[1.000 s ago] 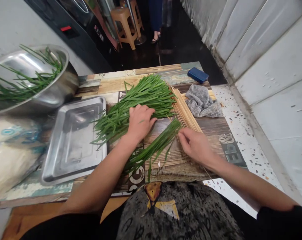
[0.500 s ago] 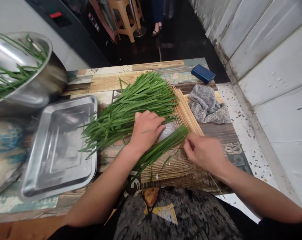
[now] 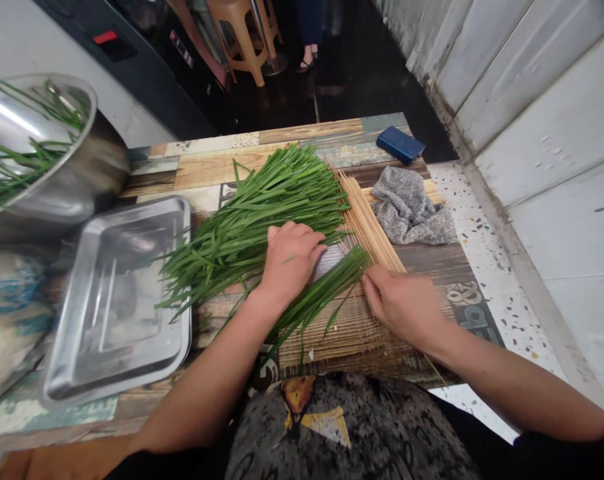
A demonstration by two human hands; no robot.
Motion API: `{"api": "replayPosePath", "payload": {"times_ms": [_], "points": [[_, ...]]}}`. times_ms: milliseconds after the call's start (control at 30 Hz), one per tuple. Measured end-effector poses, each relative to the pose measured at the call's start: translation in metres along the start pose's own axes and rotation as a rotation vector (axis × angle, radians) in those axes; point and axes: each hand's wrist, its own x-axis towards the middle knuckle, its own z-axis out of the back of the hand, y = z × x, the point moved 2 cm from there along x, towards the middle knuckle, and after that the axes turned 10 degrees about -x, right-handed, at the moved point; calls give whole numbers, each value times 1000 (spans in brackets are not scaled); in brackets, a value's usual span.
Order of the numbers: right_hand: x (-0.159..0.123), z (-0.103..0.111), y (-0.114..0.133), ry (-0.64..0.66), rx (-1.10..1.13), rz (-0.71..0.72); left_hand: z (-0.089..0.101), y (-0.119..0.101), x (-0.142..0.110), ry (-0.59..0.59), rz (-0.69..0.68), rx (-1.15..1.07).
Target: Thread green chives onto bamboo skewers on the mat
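So, left hand [image 3: 293,259] half-open on green leaves [image 3: 282,197], right hand [image 3: 407,303] pinched round a thin stick [image 3: 436,371], printed "&" [image 3: 463,294] nearby

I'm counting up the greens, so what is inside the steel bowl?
Loose chives lie in the steel bowl, some reaching its rim. Its bottom is hidden by them and the near wall; its left side is out of frame.

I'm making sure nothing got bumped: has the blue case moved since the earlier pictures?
No. The blue case sits in the same spot, near the far right corner of the table.
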Motion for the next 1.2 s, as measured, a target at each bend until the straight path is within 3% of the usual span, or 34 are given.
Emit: {"api": "replayPosePath", "payload": {"times_ms": [333,667,867,1200], "points": [[-1,2,-1,-102,109,10,13,-7,-4,-127,25,-52],[0,1,-1,-115,156,3,10,-4,-2,-88,37,-190],[0,1,-1,-141,178,11,12,-8,-3,-119,143,-220],[-2,0,-1,-174,191,20,9,-4,-3,-191,81,-358]]}}
